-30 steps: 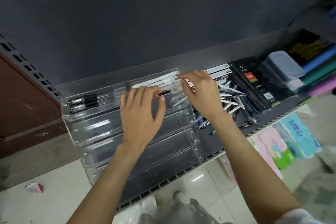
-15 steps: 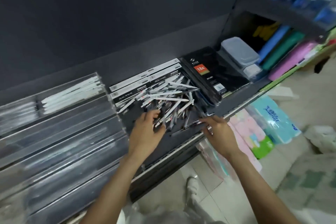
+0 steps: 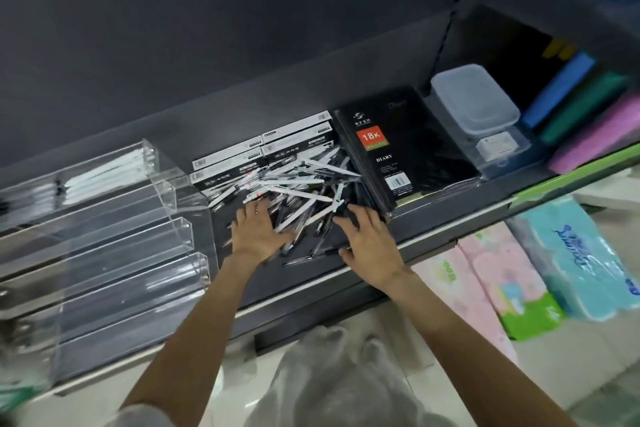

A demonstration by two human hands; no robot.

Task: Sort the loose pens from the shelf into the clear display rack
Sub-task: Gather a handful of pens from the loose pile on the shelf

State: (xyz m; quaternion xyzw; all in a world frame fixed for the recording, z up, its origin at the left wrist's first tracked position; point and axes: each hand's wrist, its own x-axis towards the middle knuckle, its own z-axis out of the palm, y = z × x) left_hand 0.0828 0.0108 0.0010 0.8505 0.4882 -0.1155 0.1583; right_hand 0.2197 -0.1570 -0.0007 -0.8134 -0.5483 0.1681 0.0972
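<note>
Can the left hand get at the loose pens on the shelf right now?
Probably yes: the left hand already lies flat on the near edge of the pen pile, nothing sits between them, and the rack stands clear to its left.

Left hand and right hand rest on loose pens.

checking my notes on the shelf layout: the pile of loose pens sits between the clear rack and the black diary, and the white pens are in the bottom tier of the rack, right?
Not quite. The head view shows the white pens in the top tier of the clear rack, not the bottom one; the lower tiers show no pens. The rest holds: the pile of loose pens sits between the rack and the black diary.
</note>
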